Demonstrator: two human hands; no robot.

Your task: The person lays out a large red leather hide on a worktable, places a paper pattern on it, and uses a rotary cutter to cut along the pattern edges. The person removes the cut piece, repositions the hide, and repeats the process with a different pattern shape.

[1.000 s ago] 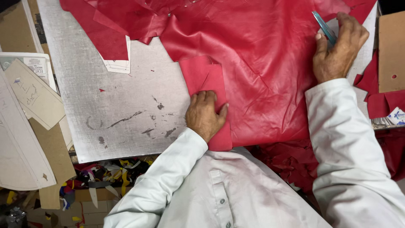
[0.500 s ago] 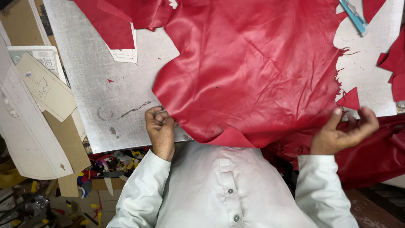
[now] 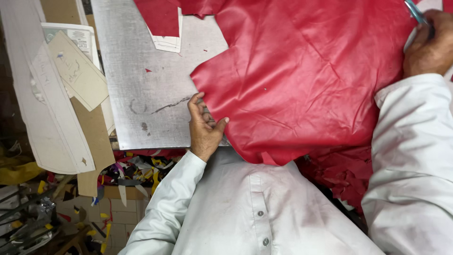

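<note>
A big sheet of red leather (image 3: pixel 302 80) covers most of the grey metal-topped table (image 3: pixel 146 89), its near edge hanging over toward the person's white shirt (image 3: pixel 245 208). The left hand (image 3: pixel 204 125) pinches the sheet's left edge, thumb over, fingers under. The right hand (image 3: pixel 429 45), at the sheet's far right, is clamped on a thin blue-handled tool (image 3: pixel 414 10). Cardboard patterns (image 3: pixel 75 75) lie left; coloured scraps (image 3: pixel 132 172) litter below.

Pale grey-white button-front shirt (image 3: pixel 255 212), small dark buttons; long sleeves
</note>
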